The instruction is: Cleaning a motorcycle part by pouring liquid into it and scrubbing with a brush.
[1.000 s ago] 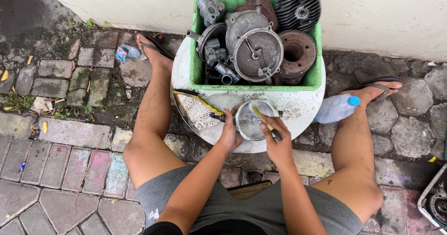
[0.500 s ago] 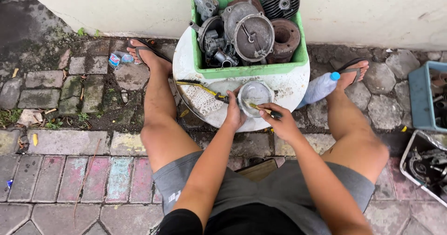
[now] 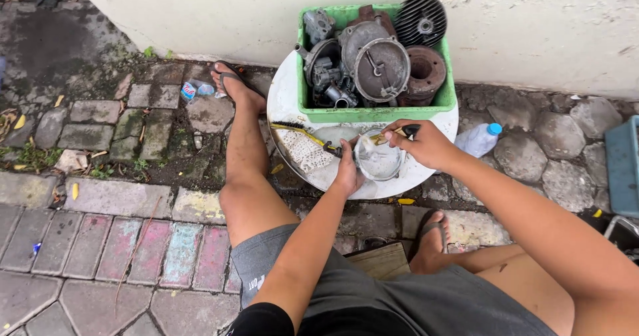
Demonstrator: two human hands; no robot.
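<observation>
1. The ground was damp grey paving stone and brick beside a pale plastered wall (image 3: 200, 16), and a round white basin (image 3: 283, 103) sat on it between the seated person's legs.
2. The left hand (image 3: 347, 171) was closed on the near left edge of a round silvery metal cover (image 3: 379, 157), holding it just above the basin.
3. The right hand (image 3: 426, 143) was wrapped around a brush with a yellow and black handle (image 3: 394, 133), its tip lying across the cover's upper rim, just beside the left fingers.
4. Beyond both hands, a green plastic crate (image 3: 373, 115) stood in the basin, heaped with grimy engine parts (image 3: 379, 66).
5. Left of the left hand, a second brush (image 3: 299, 131) lay on the basin.
6. Right of the right hand, a clear plastic bottle with a blue cap (image 3: 480, 139) lay on the stones.
</observation>
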